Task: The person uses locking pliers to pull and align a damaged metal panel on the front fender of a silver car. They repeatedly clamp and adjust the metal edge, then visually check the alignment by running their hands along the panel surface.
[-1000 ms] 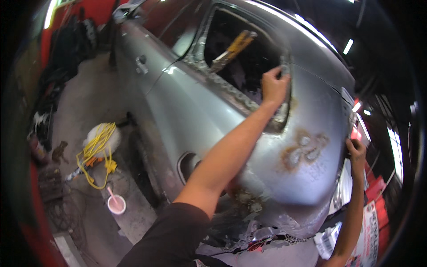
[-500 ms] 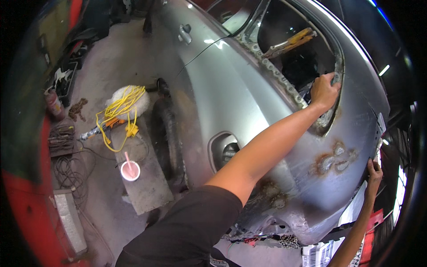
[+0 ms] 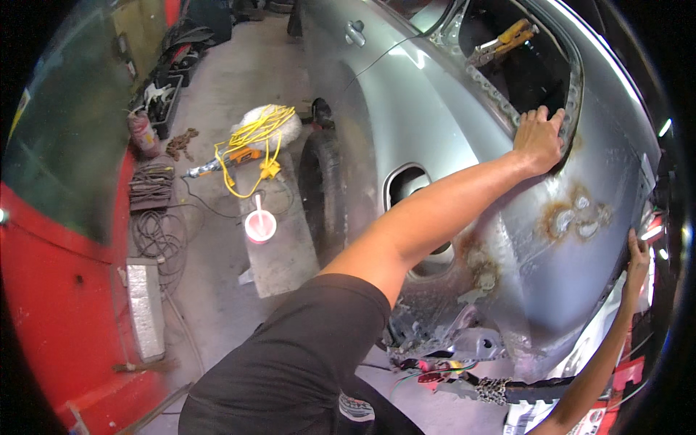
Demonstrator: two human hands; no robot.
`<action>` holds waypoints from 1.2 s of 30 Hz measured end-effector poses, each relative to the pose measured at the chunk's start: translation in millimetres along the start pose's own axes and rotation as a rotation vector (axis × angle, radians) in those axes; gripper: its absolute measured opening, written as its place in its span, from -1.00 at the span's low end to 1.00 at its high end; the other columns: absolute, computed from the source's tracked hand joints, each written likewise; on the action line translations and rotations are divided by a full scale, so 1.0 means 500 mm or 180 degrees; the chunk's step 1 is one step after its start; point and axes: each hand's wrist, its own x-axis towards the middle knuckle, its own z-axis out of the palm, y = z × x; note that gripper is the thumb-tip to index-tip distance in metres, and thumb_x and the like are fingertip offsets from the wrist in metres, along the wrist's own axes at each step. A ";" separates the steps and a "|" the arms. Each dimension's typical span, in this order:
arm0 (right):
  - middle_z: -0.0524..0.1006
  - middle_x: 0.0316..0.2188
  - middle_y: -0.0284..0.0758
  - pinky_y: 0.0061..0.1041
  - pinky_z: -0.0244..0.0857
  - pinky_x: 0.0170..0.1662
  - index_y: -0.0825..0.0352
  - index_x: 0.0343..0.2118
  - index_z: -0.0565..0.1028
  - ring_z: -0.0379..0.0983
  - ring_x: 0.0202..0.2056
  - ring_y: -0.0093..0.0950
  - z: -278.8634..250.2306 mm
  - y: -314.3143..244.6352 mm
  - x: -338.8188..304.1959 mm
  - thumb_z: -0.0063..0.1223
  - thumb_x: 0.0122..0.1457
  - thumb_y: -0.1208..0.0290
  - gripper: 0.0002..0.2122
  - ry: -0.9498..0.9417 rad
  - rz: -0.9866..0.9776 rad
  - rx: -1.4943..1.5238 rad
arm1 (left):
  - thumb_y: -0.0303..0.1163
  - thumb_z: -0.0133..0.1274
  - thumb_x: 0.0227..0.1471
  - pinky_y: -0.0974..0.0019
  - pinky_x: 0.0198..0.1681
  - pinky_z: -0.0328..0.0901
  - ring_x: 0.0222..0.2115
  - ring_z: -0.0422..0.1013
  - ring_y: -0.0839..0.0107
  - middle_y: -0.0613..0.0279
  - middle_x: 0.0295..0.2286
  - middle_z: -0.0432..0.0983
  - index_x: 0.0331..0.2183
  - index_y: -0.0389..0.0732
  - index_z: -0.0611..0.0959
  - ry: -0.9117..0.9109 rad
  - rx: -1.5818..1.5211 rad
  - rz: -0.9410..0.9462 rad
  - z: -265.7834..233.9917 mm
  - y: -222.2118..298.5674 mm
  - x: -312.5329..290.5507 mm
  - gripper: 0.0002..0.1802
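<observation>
A silver car's rear quarter panel (image 3: 529, 283) fills the right half of the view, with rusty weld patches and bare metal. My left hand (image 3: 539, 141) is closed over the lower corner of the rear window opening, fingers curled over the edge. Locking pliers with yellow-orange handles (image 3: 505, 42) are clamped on the window flange beyond it. At the panel's rear edge, low on the right, my right hand (image 3: 638, 259) grips with its fingers partly hidden by the edge. The fuel filler recess (image 3: 407, 185) shows above my left forearm, which hides part of it.
On a low bench (image 3: 279, 272) stand a pink-filled cup (image 3: 260, 226) with a stick and an orange power tool (image 3: 243, 156) with a fluffy white pad and coiled yellow cord. A red door (image 3: 58, 290) stands left. Hoses (image 3: 156, 239) and a foil-wrapped block (image 3: 145, 308) lie on the floor.
The view has shifted left, so the car and bench appear farther right. Both hands stay at the panel; my left fingers look more spread along the window edge.
</observation>
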 end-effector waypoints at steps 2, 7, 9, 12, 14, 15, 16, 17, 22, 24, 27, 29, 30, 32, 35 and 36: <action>0.53 -0.02 -0.07 -0.42 0.20 0.16 0.44 0.04 0.54 0.42 0.02 -0.28 0.021 -0.004 0.025 0.12 0.26 -0.06 -0.43 0.0379 -0.0369 0.0078 | -0.31 0.18 0.08 -0.14 0.23 0.17 0.17 0.25 -0.24 -0.34 0.10 0.34 0.21 -0.26 0.45 0.0562 0.0308 0.0461 0.006 -0.031 -0.034 -0.33; 0.59 -0.08 -0.09 -0.45 0.22 0.15 0.62 0.00 0.55 0.46 -0.03 -0.31 0.043 -0.008 0.024 0.18 0.22 -0.11 -0.31 0.0159 -0.0087 0.0623 | -0.26 0.15 0.11 -0.16 0.35 0.01 0.28 0.07 -0.35 -0.43 0.23 0.15 0.20 -0.19 0.47 0.0333 0.0083 -0.0045 -0.088 -0.056 -0.209 -0.36; 0.60 -0.11 -0.11 -0.45 0.23 0.14 0.62 0.00 0.55 0.47 -0.05 -0.32 0.041 -0.051 0.026 0.18 0.22 -0.11 -0.32 0.0059 0.0318 0.0797 | -0.19 0.12 0.15 -0.14 0.36 -0.01 0.30 0.04 -0.33 -0.44 0.25 0.11 0.22 -0.16 0.46 0.0509 0.0280 -0.0374 -0.134 -0.111 -0.272 -0.37; 0.60 -0.15 -0.10 -0.44 0.27 0.08 0.60 0.02 0.54 0.48 -0.08 -0.34 0.024 0.023 0.022 0.16 0.25 -0.07 -0.35 0.0358 -0.0562 0.0001 | -0.10 0.05 0.22 -0.11 0.37 -0.02 0.33 0.00 -0.30 -0.43 0.28 0.05 0.27 -0.16 0.38 0.0638 0.0394 -0.1231 -0.205 -0.229 -0.352 -0.33; 0.61 -0.17 -0.11 -0.44 0.29 0.06 0.60 0.03 0.54 0.49 -0.10 -0.35 -0.004 0.042 0.030 0.16 0.27 -0.04 -0.37 0.0361 -0.0646 -0.0304 | -0.01 0.08 0.20 -0.11 0.38 -0.04 0.35 -0.04 -0.28 -0.44 0.31 -0.02 0.33 -0.16 0.29 0.0773 0.0472 -0.1541 -0.235 -0.349 -0.400 -0.20; 0.61 -0.22 -0.17 -0.46 0.30 0.03 0.57 0.01 0.56 0.49 -0.15 -0.39 0.028 -0.012 0.028 0.16 0.26 -0.05 -0.38 0.0421 -0.0296 0.0303 | 0.01 0.11 0.17 -0.12 0.38 -0.05 0.34 -0.05 -0.30 -0.46 0.31 -0.03 0.34 -0.14 0.27 0.0788 0.0505 -0.1819 -0.274 -0.388 -0.412 -0.17; 0.59 -0.28 -0.23 -0.48 0.30 -0.06 0.55 -0.02 0.58 0.47 -0.22 -0.44 0.040 -0.042 0.018 0.17 0.25 -0.06 -0.39 0.0442 0.0026 0.0653 | 0.04 0.13 0.15 -0.14 0.38 -0.05 0.34 -0.05 -0.32 -0.48 0.30 -0.04 0.35 -0.12 0.26 0.0756 0.0480 -0.2100 -0.307 -0.416 -0.427 -0.13; 0.58 -0.33 -0.30 -0.50 0.29 -0.15 0.53 -0.06 0.60 0.45 -0.30 -0.49 0.047 -0.070 0.007 0.18 0.24 -0.07 -0.41 0.0497 0.0344 0.1002 | 0.06 0.15 0.12 -0.16 0.38 -0.06 0.34 -0.06 -0.34 -0.50 0.30 -0.05 0.36 -0.10 0.24 0.0722 0.0445 -0.2380 -0.335 -0.446 -0.441 -0.10; 0.61 -0.16 -0.22 -0.46 0.36 -0.14 0.60 -0.02 0.53 0.52 -0.21 -0.42 -0.064 0.005 0.013 0.24 0.23 -0.01 -0.39 -0.0060 0.1585 0.1251 | 0.25 0.23 -0.02 -0.14 0.40 -0.11 0.36 -0.22 -0.42 -0.54 0.33 -0.20 0.41 -0.12 0.09 0.0094 -0.0226 -0.2781 -0.364 -0.561 -0.502 0.18; 0.58 -0.23 -0.27 -0.46 0.32 -0.21 0.56 -0.08 0.55 0.48 -0.28 -0.45 -0.085 0.004 -0.002 0.21 0.24 -0.04 -0.42 0.0115 0.1654 0.1641 | 0.23 0.25 -0.03 -0.15 0.37 -0.03 0.33 -0.16 -0.49 -0.53 0.34 -0.26 0.42 -0.02 0.04 -0.0302 -0.0421 -0.2902 -0.379 -0.534 -0.507 0.19; 0.54 -0.29 -0.33 -0.46 0.26 -0.27 0.51 -0.15 0.58 0.43 -0.34 -0.47 0.017 -0.139 -0.013 0.18 0.25 -0.07 -0.45 0.0114 0.1665 0.2083 | 0.12 0.31 -0.07 -0.17 0.36 0.00 0.33 -0.14 -0.50 -0.50 0.35 -0.27 0.42 0.04 0.06 -0.0301 -0.0241 -0.2878 -0.428 -0.550 -0.509 0.18; 0.56 -0.10 -0.22 -0.39 0.35 -0.06 0.56 0.00 0.52 0.50 -0.15 -0.38 -0.072 -0.138 -0.016 0.16 0.29 0.00 -0.43 -0.0231 0.2060 0.1713 | 0.09 0.32 -0.08 -0.17 0.36 0.00 0.33 -0.14 -0.50 -0.49 0.35 -0.29 0.42 0.05 0.06 -0.0420 -0.0380 -0.2804 -0.422 -0.545 -0.516 0.18; 0.56 -0.04 -0.19 -0.37 0.37 0.01 0.58 0.05 0.50 0.52 -0.09 -0.35 -0.078 -0.159 -0.011 0.15 0.30 0.02 -0.41 -0.0340 0.2181 0.1620 | 0.08 0.32 -0.09 -0.18 0.36 0.00 0.33 -0.15 -0.49 -0.49 0.35 -0.29 0.42 0.06 0.06 -0.0445 -0.0414 -0.2771 -0.425 -0.550 -0.517 0.18; 0.56 -0.03 -0.19 -0.35 0.37 0.02 0.58 0.06 0.49 0.52 -0.06 -0.35 -0.027 -0.231 -0.026 0.14 0.30 0.00 -0.40 -0.0265 0.2142 0.1713 | 0.00 0.32 -0.07 -0.20 0.37 -0.04 0.35 -0.19 -0.47 -0.48 0.36 -0.37 0.43 0.08 -0.01 -0.0622 -0.0296 -0.2855 -0.457 -0.552 -0.508 0.20; 0.57 -0.06 -0.24 -0.33 0.37 0.00 0.53 0.04 0.52 0.49 -0.10 -0.38 -0.036 -0.241 -0.033 0.17 0.24 -0.13 -0.34 -0.0191 0.2207 0.1295 | -0.05 0.30 -0.05 -0.23 0.38 -0.08 0.36 -0.25 -0.47 -0.47 0.36 -0.42 0.44 0.06 -0.08 -0.0711 -0.0285 -0.2813 -0.452 -0.543 -0.512 0.22; 0.57 -0.08 -0.28 -0.33 0.38 -0.02 0.50 0.03 0.53 0.49 -0.12 -0.40 -0.036 -0.230 -0.042 0.19 0.20 -0.18 -0.31 -0.0185 0.2143 0.1241 | -0.06 0.30 -0.05 -0.24 0.38 -0.09 0.36 -0.27 -0.46 -0.47 0.36 -0.43 0.44 0.04 -0.10 -0.0763 -0.0300 -0.2828 -0.456 -0.540 -0.512 0.22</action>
